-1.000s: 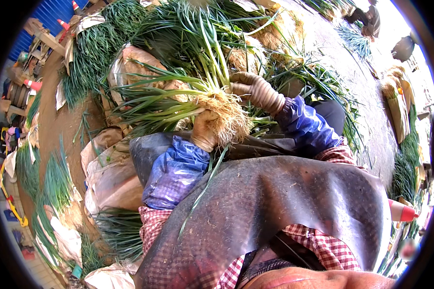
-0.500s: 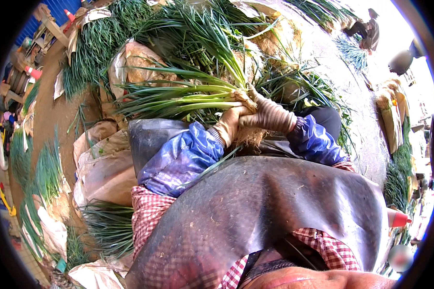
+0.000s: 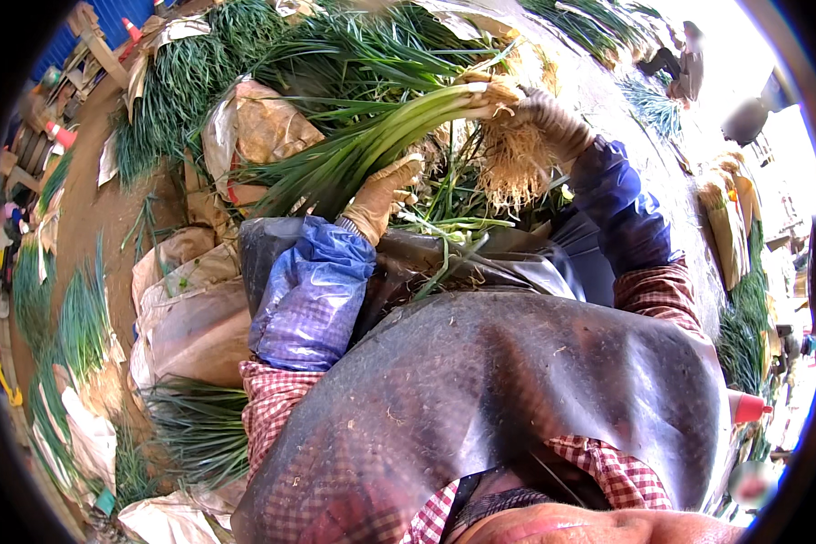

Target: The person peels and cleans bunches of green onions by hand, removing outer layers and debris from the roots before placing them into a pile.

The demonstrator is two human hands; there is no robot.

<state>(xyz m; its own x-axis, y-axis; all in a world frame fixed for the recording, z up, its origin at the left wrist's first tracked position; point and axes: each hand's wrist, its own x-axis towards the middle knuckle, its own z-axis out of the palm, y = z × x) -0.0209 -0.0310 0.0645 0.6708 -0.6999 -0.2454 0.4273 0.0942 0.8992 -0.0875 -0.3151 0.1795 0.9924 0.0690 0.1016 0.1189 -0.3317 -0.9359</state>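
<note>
My gloved right hand (image 3: 556, 127) is closed round the root end of a bunch of green onions (image 3: 408, 122). Pale roots dangle below that hand, and the green leaves stretch away to the left. My gloved left hand (image 3: 381, 197) is under the leaves, its fingers loosely curved and apart with nothing gripped in them. It is close to the leaves; whether it touches them I cannot tell. A few loose green onion stalks and trimmings (image 3: 458, 228) lie between my hands, over the dark apron across my lap (image 3: 517, 272).
A large heap of green onions (image 3: 335, 54) lies ahead, with a brown-and-white sack (image 3: 267, 127) beside it. Pale sacking (image 3: 195, 317) and more green onions (image 3: 199, 426) are at my left. An orange traffic cone (image 3: 748, 408) stands at the right, and a person (image 3: 684, 63) is far right.
My right hand has lifted the bunch up and to the right, and the bunch has swung out leftward. My left hand has come off the root end and moved left, under the leaves.
</note>
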